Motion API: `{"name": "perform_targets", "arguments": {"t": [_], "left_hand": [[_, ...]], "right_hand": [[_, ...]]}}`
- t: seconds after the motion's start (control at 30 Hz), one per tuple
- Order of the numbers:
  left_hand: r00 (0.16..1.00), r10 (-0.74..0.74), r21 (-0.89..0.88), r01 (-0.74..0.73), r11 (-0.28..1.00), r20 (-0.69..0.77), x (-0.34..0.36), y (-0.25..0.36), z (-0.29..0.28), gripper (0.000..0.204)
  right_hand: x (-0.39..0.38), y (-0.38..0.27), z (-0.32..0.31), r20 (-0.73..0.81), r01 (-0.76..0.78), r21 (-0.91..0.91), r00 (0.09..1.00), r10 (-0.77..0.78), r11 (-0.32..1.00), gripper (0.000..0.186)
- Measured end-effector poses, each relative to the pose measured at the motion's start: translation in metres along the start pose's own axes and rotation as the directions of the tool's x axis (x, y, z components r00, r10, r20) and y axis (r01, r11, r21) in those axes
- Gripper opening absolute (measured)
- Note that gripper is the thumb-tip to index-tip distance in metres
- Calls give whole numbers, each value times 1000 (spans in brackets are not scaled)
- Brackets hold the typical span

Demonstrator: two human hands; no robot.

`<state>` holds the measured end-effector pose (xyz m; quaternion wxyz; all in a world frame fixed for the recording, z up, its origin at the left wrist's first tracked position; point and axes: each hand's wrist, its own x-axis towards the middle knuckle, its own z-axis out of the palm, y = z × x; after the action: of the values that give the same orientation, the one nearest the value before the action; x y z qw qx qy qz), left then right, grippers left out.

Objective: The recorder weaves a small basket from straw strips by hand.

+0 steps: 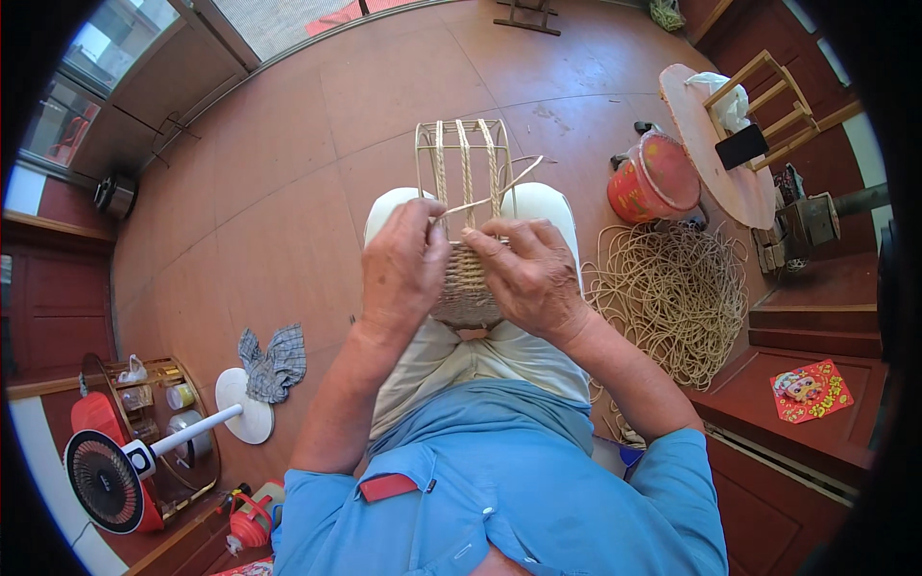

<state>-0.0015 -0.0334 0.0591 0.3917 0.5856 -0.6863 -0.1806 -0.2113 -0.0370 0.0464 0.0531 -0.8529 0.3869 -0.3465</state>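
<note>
Between my knees rests a basket (465, 280) of tan twisted cord, its near part closely woven. Beyond the weave, the bare wire frame (419, 158) carries three lengthwise braided cords (465, 158). A loose cord (523, 173) runs slantwise across these braids, its tip sticking out at the right. My left hand (408, 264) is closed at the basket's left side, pinching the left end of this cord. On the right side, my right hand (533, 278) has thumb and forefinger pressed together on the middle braid at the edge of the weave. Both palms are hidden.
A large heap of loose cord (677, 298) lies on the floor at my right, below a red lidded bucket (648, 182). Farther right stands a round tabletop (687, 125) with a phone (741, 147). At left are a heater fan (104, 482) and a checked cloth (274, 365).
</note>
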Motion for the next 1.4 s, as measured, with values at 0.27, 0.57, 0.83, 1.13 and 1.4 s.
{"name": "perform_targets", "arguments": {"t": [0.27, 0.57, 0.83, 1.13, 1.4], "left_hand": [[990, 136, -85, -133, 987, 30, 53, -20, 4, 8], [988, 96, 383, -137, 913, 125, 35, -8, 17, 17], [993, -112, -139, 107, 985, -32, -5, -14, -10, 43], [954, -249, 14, 255, 967, -170, -18, -59, -44, 45], [770, -612, -313, 545, 778, -181, -56, -277, -170, 35]], "right_hand": [[-1, -11, 9, 58, -30, -34, 998, 32, 999, 40], [0, -12, 13, 39, -43, -48, 998, 45, 998, 29], [2, -14, 14, 17, -61, -24, 998, 62, 998, 31], [33, -28, 38, -20, -107, 27, 994, 108, 994, 9], [40, -36, 48, -59, -248, 19, 967, 248, 969, 22]]}}
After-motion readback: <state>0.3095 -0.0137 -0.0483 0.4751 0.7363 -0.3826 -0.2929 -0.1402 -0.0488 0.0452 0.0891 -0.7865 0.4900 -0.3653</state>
